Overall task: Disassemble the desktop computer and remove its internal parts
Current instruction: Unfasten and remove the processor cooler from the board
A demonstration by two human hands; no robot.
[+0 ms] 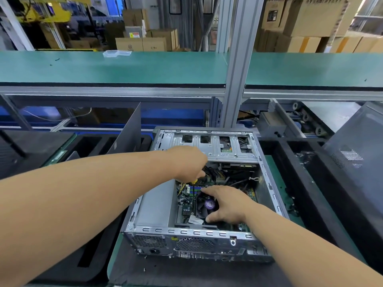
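Open grey metal desktop computer case (199, 230) lies on its side, side panel off, on a dark mat over the green bench surface (277, 175), centre of view, rear I/O and vent grilles facing the person. Inside: green motherboard (187, 204) on the floor of the case, black CPU cooler fan with a purple hub sticker (209, 204) near its middle, plain grey power supply box (155, 208) on the left side, silver perforated drive cage (215, 145) across the far end, bundle of black and yellow cables (213, 172) under the cage.

Right hand (228, 204) is over the fan, index finger stretched to the fan's far edge, thumb at its near edge, fingers spread wide around the fan housing. Looks like a grip on it, but contact under the palm isn't visible.

Left hand (189, 162) reaches in from the left over the power supply, fingers curled round a yellow-handled screwdriver (194, 183); the dark shaft points down onto the board just left of the fan, beside the blue memory slots (194, 188).

Outward: dark grey flat side panel (126, 129) stands upright left of the case. Black foam trays (91, 146) sit to the left and right. Another grey perforated case panel (356, 150) at far right. Raised green shelf (114, 67) behind carries a small clear plastic box (117, 53). Brown cardboard boxes (145, 43) stacked in the background.
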